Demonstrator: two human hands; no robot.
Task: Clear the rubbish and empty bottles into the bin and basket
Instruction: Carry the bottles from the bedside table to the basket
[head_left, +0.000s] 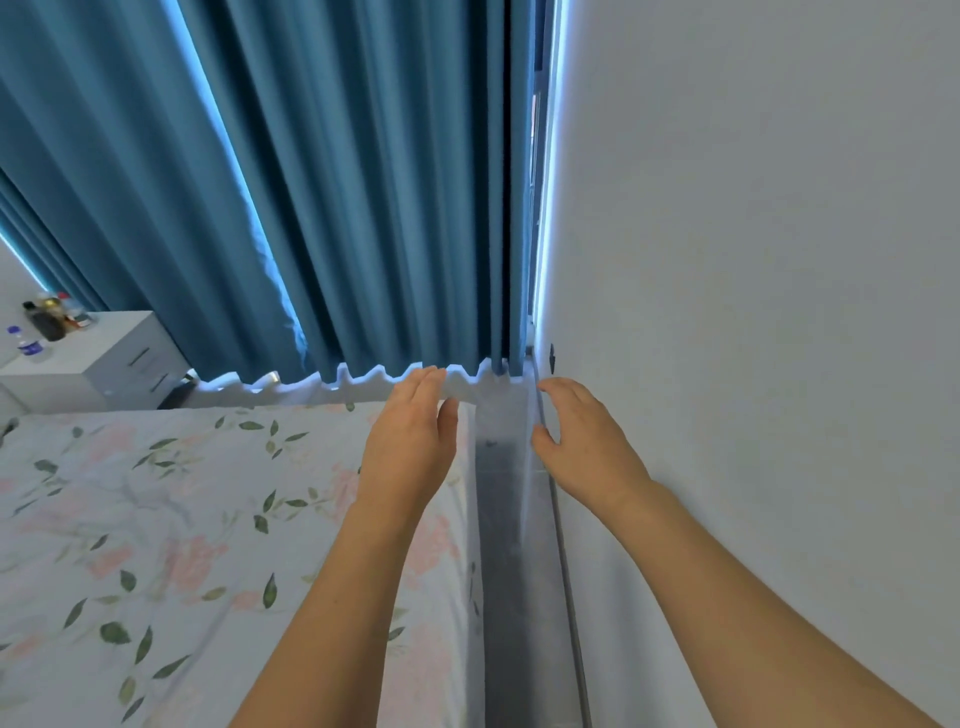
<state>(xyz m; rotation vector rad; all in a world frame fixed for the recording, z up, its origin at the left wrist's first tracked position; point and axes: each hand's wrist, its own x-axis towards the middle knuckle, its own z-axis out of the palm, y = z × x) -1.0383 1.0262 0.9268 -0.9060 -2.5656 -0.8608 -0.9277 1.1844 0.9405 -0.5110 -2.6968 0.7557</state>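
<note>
Bottles: a small cluster stands on the cabinet at the far left, well apart from both hands. One is a clear bottle with a blue cap and blue label; another is dark. The rest are too small to tell.
Left hand: reached forward over the right edge of the bed, fingers straight and held together, thumb apart from them. It holds nothing. Its fingertips lie near the curtain hem.
Right hand: reached forward beside the wall, fingers loosely bent and spread, thumb out toward the gap. It holds nothing. Whether it touches the wall I cannot tell.
Gap: a narrow grey strip of floor runs between the bed and the wall, between the two hands.
Bed: covered by a pale sheet printed with pink flowers and green leaves, filling the near left.
Cabinet: white, with drawers, at the far left beyond the bed.
Curtain: blue, hanging in folds across the far side, with bright light at its hem and right edge.
Wall: plain white, filling the right.
</note>
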